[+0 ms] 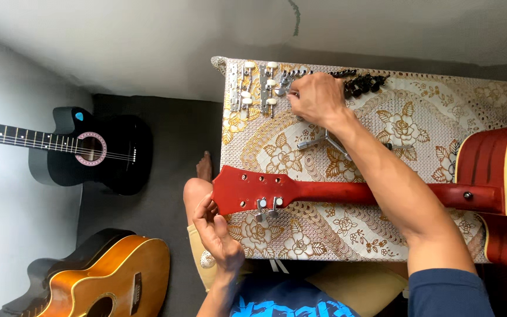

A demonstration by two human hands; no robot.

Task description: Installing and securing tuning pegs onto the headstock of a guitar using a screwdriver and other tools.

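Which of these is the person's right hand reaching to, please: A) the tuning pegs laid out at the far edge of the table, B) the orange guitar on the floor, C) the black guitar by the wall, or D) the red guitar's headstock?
A: the right hand rests among the tuning pegs at the table's far edge, while the left hand holds the red headstock.

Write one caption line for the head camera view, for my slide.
Left hand steadies a red guitar headstock on a floral-clothed table while right hand reaches among loose tuning pegs.
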